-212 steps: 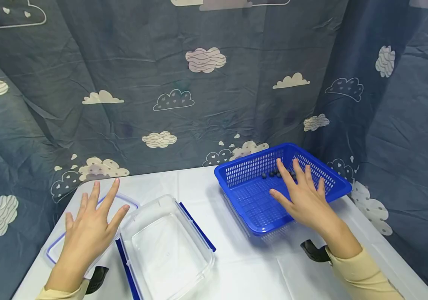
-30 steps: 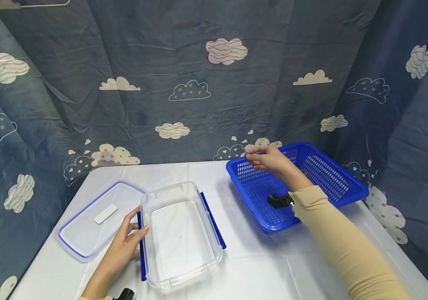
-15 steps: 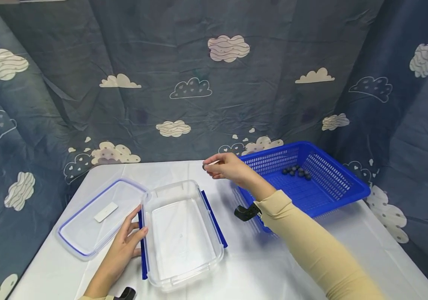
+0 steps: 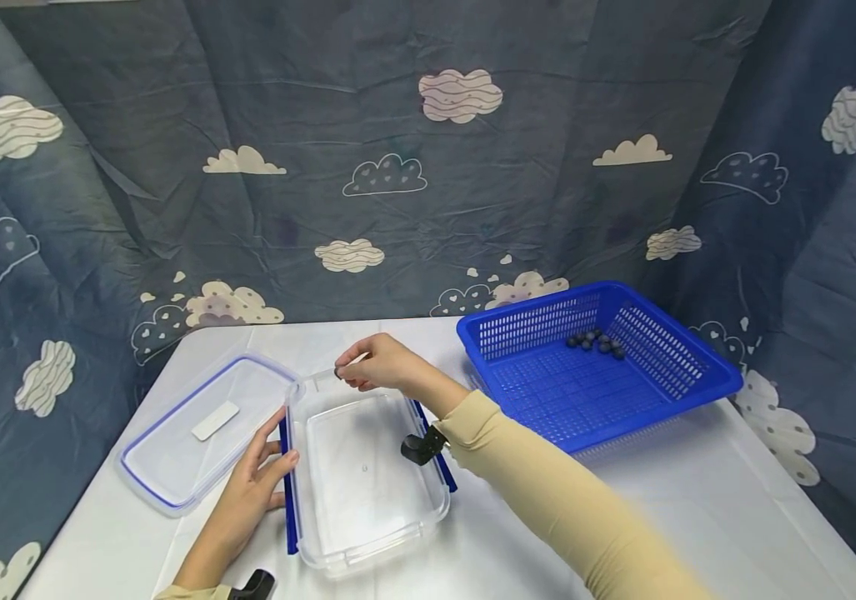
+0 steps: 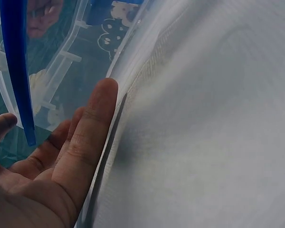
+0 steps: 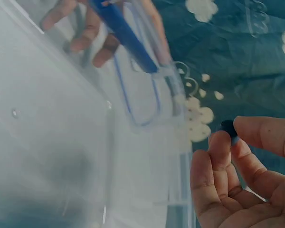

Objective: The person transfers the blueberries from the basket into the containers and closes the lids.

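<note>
Thumb and fingertips of my right hand [image 4: 378, 364] pinch a blueberry [image 6: 227, 127], dark and round, over the far rim of a clear plastic container [image 4: 367, 467]. This container has blue side flaps and no lid on it. At its left side, my left hand [image 4: 251, 483] holds the edge, thumb at the rim and fingers beside the blue flap [image 5: 19, 66]. Several more blueberries [image 4: 598, 342] lie at the back of a blue slotted basket [image 4: 548, 400] on the right. Through the clear wall, the right wrist view shows left-hand fingers [image 6: 88, 35].
A clear lid [image 4: 172, 454] with a blue seal and a white label lies left of the container. White cloth covers the table [image 4: 518, 525]. Dark cloud-patterned curtains [image 4: 397, 217] stand behind and at both sides.
My right hand has moved left from above the basket, carrying the blueberry to the container's far edge. The left hand, spread above the lid in the oldest frame, has stayed at the container's side recently.
</note>
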The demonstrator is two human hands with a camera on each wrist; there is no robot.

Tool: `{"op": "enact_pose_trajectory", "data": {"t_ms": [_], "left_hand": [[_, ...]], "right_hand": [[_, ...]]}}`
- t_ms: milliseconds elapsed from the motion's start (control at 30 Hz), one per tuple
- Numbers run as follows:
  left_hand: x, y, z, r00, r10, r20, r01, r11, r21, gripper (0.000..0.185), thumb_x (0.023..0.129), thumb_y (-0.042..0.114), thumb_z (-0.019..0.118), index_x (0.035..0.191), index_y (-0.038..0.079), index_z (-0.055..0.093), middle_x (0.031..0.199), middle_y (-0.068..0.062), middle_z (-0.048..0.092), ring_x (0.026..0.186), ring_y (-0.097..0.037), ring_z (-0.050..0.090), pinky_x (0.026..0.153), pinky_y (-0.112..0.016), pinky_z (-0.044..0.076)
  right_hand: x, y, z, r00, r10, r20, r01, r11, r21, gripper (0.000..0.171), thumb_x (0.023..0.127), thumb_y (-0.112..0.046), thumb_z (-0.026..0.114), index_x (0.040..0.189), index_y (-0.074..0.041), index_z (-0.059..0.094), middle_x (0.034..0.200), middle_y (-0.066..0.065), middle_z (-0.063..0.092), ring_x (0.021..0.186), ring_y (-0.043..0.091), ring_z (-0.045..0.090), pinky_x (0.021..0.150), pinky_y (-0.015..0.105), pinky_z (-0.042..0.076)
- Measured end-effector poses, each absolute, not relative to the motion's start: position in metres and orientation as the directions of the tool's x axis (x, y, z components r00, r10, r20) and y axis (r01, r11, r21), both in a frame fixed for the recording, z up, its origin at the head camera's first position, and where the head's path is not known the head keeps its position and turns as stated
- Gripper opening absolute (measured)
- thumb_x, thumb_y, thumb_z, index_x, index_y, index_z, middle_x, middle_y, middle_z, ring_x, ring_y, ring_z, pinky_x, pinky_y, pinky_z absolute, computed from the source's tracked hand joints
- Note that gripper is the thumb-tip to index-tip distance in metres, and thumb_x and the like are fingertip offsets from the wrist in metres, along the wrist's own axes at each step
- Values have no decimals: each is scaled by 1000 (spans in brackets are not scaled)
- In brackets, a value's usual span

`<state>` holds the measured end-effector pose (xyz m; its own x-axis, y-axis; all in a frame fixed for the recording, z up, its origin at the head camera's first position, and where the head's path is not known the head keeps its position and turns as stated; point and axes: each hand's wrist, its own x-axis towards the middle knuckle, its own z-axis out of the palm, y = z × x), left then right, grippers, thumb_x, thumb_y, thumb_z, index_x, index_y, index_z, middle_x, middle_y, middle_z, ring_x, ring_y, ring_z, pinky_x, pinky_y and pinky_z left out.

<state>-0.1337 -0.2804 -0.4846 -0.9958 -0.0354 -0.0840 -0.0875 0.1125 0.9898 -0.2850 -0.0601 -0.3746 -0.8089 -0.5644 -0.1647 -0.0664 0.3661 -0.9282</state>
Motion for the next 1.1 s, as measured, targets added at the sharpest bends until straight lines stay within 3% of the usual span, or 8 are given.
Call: {"op": "enact_pose_trajectory", "data": {"t_ms": [300, 600, 900, 1100], "left_hand": [[-135, -282, -484, -994, -38, -100, -104, 119, 987, 68, 112, 27, 59, 170, 40, 26, 149, -23, 46, 111, -19, 66, 77, -38, 66], [-134, -282, -483, -994, -33, -103, -106, 118, 987, 69, 111, 29, 60, 169, 42, 26, 151, -23, 46, 115, -21, 66, 77, -39, 67], [-134, -283, -483, -994, -31, -104, -107, 118, 987, 69, 111, 29, 60, 170, 42, 25, 149, -24, 46, 114, -23, 65, 76, -39, 67], [-134, -283, -484, -995, -30, -95, -98, 117, 988, 70, 111, 28, 60, 170, 41, 26, 148, -25, 47, 113, -23, 66, 76, -39, 67]], "right_hand": [[-272, -96, -391, -838, -513, -184, -113, 494, -862, 7, 96, -9, 79, 100, -3, 80, 70, -2, 67, 67, 8, 63, 64, 19, 57], [-267, -113, -404, -832, -482, -273, -80, 593, -801, 7, 95, -7, 79, 90, -2, 78, 72, 3, 70, 66, 10, 63, 72, 27, 66], [-268, -115, -415, -832, -472, -292, -99, 645, -758, 14, 95, -14, 81, 94, 0, 82, 90, 16, 82, 65, 12, 62, 78, 32, 66], [-268, -114, -414, -825, -482, -294, -90, 627, -774, 17, 96, -14, 81, 103, 1, 80, 95, 18, 82, 75, 19, 72, 83, 35, 67]]}}
